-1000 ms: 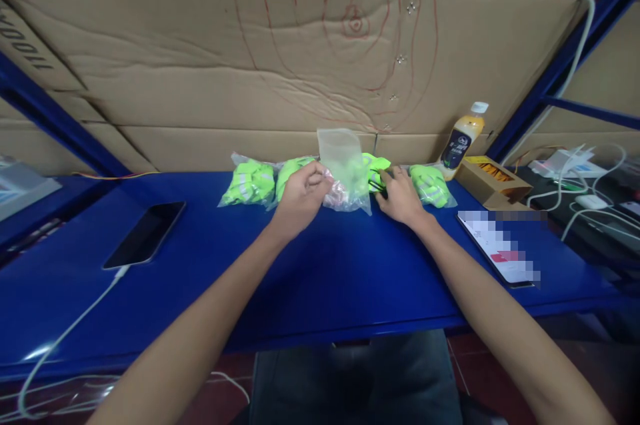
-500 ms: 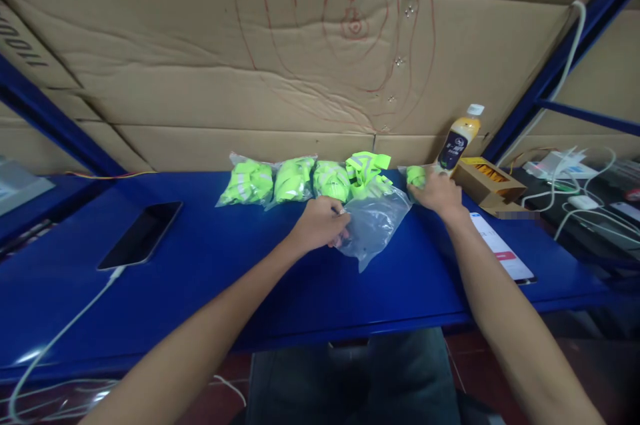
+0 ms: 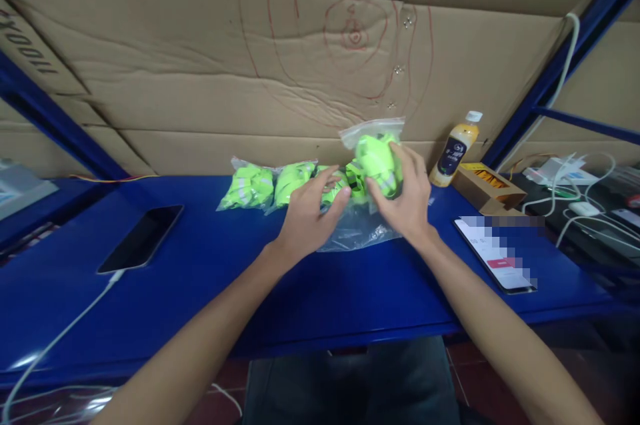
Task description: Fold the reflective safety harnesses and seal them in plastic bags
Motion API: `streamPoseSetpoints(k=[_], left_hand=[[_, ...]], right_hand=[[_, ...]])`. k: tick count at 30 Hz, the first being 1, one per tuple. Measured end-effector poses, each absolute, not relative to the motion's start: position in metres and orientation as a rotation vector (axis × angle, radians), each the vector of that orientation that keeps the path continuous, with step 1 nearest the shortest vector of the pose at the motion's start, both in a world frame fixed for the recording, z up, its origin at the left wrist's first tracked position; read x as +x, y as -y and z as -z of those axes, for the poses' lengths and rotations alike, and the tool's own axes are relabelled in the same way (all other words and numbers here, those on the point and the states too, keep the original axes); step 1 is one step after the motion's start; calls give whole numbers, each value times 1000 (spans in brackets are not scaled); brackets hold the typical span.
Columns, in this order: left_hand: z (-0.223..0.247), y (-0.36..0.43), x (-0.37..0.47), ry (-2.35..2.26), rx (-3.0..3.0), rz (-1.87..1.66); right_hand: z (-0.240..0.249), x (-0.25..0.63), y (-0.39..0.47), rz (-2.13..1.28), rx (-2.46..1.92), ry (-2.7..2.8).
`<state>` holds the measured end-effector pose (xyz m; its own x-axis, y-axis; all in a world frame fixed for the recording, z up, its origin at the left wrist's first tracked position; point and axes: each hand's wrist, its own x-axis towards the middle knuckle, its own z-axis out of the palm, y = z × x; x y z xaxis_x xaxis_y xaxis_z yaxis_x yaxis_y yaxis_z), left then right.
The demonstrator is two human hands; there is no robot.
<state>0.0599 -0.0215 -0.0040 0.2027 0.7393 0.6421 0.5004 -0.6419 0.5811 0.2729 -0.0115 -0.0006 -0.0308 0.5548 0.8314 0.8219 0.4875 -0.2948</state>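
Observation:
My right hand (image 3: 407, 195) grips a clear zip bag (image 3: 377, 158) with a bundled neon-yellow reflective strap inside, held up over the blue tabletop. To its left, my left hand (image 3: 313, 215) is open, thumb and fingers apart, in front of the row of bags. A loose neon-yellow reflective strap (image 3: 355, 179) lies partly hidden behind the raised bag. Below both hands an empty clear plastic bag (image 3: 355, 231) rests flat. Packed bags of the same straps stand at left (image 3: 247, 186) and beside it (image 3: 293, 181); another is mostly covered by my left hand.
A juice bottle (image 3: 456, 150) stands at the back right beside an open cardboard box (image 3: 487, 185). One phone (image 3: 495, 255) lies at right; another phone (image 3: 143, 238) with a white cable lies at left. Cardboard (image 3: 225, 78) lines the back.
My right hand has lifted the packed bag from beside the bottle and brought it left. My left hand has let go of the empty bag, which now lies flatter, and opened.

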Motion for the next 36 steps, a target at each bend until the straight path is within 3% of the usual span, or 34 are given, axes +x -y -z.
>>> streamPoseSetpoints(k=[3, 6, 9, 12, 23, 25, 30, 36], left_hand=[[-1, 18, 59, -808, 1912, -1420], [-4, 9, 50, -823, 1806, -1571], [-9, 2, 33, -1026, 2038, -1637], [-17, 2, 17, -1061, 2379, -1490], [-21, -4, -10, -928, 2758, -957], [-25, 0, -5, -975, 2837, -919], [-30, 22, 24, -1020, 2864, -1364], [-27, 40, 44, -980, 2850, -1158]], right_hand=[[6, 247, 28, 267, -991, 1853], [7, 240, 37, 218, -839, 1987], [-1, 246, 37, 223, -852, 1820], [-12, 257, 34, 228, -939, 1594], [-11, 261, 20, -957, -672, 1827], [-7, 255, 19, -1014, -662, 1809], [3, 241, 17, -1142, -622, 1671], [8, 239, 16, -1222, -563, 1700]])
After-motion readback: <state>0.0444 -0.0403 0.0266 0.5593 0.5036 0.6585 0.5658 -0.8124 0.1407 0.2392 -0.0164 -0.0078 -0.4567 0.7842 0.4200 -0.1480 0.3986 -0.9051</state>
